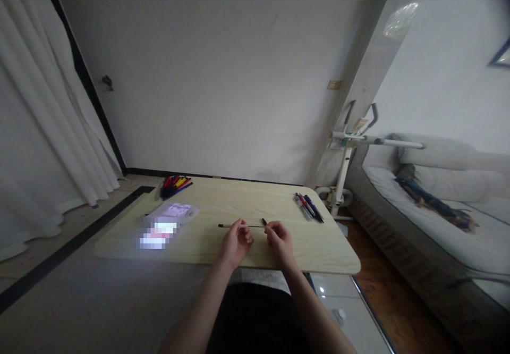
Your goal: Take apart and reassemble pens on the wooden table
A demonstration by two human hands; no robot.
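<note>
Above the near middle of the table, my left hand point(236, 243) pinches a pen barrel point(227, 226) lying level, its dark end pointing left. A thin dark rod like a pen refill point(256, 226) spans the gap toward my right hand point(281, 242). The fingertips of that hand are closed on a small black pen part point(263, 221), which sticks up and to the left. Whether the thin rod joins the black part or is pinched separately, I cannot tell. Both hands are close together, with the fingers curled.
Several coloured pens point(175, 186) are heaped at the table's far left. Nearer lie a clear plastic bag point(187, 213) and a bright pixelated rectangle point(158, 235). Several more pens point(308, 207) lie at the right. Beyond the table point(330, 253) stand white exercise equipment point(341, 176) and a sofa point(434, 226).
</note>
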